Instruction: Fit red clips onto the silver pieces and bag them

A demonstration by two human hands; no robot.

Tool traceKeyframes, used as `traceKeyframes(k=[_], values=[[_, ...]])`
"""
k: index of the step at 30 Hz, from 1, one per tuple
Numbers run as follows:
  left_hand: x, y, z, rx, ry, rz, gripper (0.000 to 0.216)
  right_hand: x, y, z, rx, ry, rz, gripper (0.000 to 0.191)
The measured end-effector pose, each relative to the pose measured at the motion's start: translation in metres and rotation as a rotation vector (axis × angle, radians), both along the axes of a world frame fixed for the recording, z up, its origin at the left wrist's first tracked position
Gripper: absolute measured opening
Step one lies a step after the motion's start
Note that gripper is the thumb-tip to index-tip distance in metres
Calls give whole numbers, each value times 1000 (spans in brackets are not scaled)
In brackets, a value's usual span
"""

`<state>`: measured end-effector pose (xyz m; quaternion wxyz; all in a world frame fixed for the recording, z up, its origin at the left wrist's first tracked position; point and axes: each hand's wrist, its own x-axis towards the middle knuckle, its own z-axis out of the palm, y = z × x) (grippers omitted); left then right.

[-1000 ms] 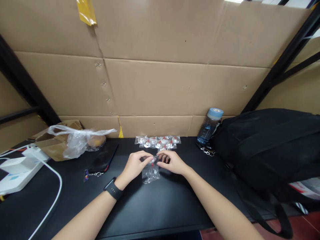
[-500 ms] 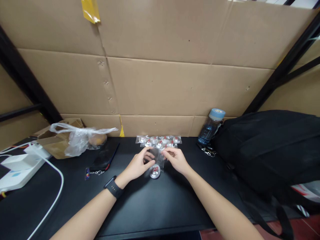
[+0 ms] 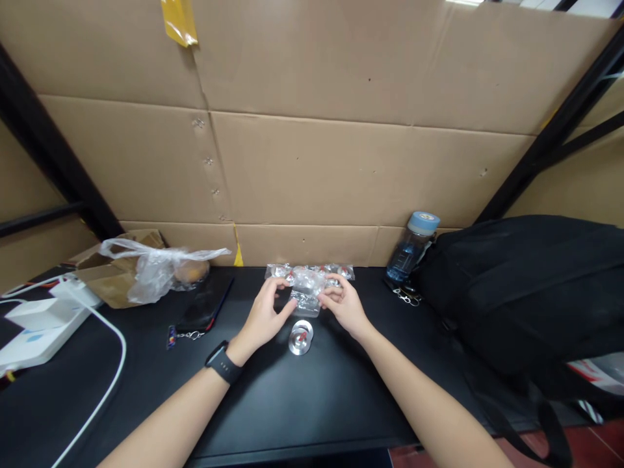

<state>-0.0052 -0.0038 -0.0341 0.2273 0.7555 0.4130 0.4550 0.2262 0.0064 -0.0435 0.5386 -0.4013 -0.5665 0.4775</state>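
Observation:
A small clear plastic bag point(image 3: 306, 301) is held up between my two hands above the black table. My left hand point(image 3: 262, 315) has its thumb and fingers closed on the bag's left edge. With thumb and fingers, my right hand point(image 3: 345, 307) grips its right edge. Just below the bag, a round silver metal piece with a red part at its centre point(image 3: 299, 340) lies on the table, seemingly overlapping another disc. Behind my hands, several similar pieces in clear bags point(image 3: 343, 271) sit in rows, partly hidden by the held bag.
A blue-capped bottle point(image 3: 410, 247) and a black backpack point(image 3: 526, 292) stand at the right. On the left are a dark phone-like object point(image 3: 203, 309), a tied plastic bag point(image 3: 149, 276), and a white power strip point(image 3: 46, 328) with cables. A cardboard wall point(image 3: 312, 169) closes off the back.
The clear bag has come away from the round metal piece, which now lies uncovered on the table. Both hands have shifted slightly, spreading the bag farther back.

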Motion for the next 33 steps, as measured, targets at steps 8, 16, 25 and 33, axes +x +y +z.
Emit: traceKeyframes(k=[8, 16, 25, 33], values=[[0, -8, 13, 301, 530, -107, 25, -6, -3, -3, -55, -14, 64, 54], [-57, 30, 4, 261, 653, 454, 31, 7, -21, 17, 312, -657, 327, 40], [-49, 28, -7, 207, 736, 422, 51, -11, -38, 21, 432, -1043, 505, 47], [-25, 14, 7, 95, 347, 104, 22, -14, -34, 20, 470, -824, 316, 43]])
